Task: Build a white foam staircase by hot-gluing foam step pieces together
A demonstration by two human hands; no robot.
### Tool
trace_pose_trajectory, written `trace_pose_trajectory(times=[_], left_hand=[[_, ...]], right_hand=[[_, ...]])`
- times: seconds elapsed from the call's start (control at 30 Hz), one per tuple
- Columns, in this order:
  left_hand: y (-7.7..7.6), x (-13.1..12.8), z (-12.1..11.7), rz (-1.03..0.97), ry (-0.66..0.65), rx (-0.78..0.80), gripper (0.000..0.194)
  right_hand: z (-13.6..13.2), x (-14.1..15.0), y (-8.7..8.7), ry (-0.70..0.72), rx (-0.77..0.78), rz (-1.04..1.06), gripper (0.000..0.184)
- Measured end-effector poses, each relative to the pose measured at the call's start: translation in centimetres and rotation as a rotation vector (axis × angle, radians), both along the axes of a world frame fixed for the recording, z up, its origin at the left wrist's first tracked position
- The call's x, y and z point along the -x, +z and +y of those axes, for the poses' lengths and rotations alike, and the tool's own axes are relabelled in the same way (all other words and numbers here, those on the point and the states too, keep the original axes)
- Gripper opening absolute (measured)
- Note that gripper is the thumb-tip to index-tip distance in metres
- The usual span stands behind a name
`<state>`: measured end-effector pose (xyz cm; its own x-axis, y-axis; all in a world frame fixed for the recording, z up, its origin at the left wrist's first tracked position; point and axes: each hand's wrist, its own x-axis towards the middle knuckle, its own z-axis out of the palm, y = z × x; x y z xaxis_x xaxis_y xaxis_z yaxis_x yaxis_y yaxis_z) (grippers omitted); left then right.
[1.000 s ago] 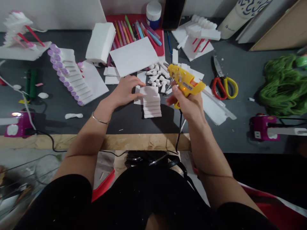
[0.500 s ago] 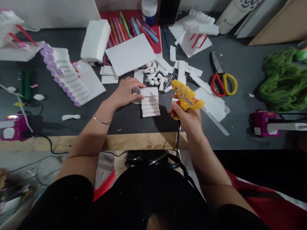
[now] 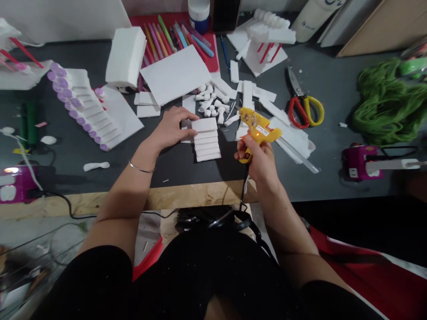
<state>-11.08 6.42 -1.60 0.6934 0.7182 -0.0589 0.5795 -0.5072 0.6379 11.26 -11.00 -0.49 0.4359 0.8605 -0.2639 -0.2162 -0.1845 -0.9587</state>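
Observation:
A small white foam staircase (image 3: 207, 144) lies on the dark table in front of me, its steps running toward the near edge. At its upper left, my left hand (image 3: 175, 126) grips the top piece between thumb and fingers. My right hand (image 3: 262, 160) is wrapped round the handle of a yellow glue gun (image 3: 258, 126), with a small orange light lit on it. The gun's nozzle points up and left, apart from the staircase. A clear glue stick (image 3: 302, 158) sticks out of its back end. Behind the staircase lies a pile of small white foam pieces (image 3: 213, 100).
A longer staircase with purple rolls (image 3: 82, 106) stands at left. Scissors (image 3: 302, 100), green yarn (image 3: 375, 104) and a purple power socket (image 3: 362, 164) lie at right. Markers (image 3: 167, 40) and a white sheet (image 3: 176, 75) are at the back. A wooden strip (image 3: 196, 194) edges the table.
The view has shifted slightly. My right hand has tilted the glue gun a little, its nozzle end now turned more upward. My left hand stays at the staircase.

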Motion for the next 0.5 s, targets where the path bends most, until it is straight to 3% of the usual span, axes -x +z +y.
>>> trace_pose_trajectory(times=[0.23,0.5], left_hand=[[-0.4,0.3,0.2,-0.014,-0.012,-0.026,0.048],[-0.1,0.2,0.3,0.005,-0.014,-0.026,0.047]], right_hand=[[0.2,-1.1,-0.2,0.008,0.062,0.020,0.055],[0.3,-0.1,-1.4,0.047,0.079,0.162,0.060]])
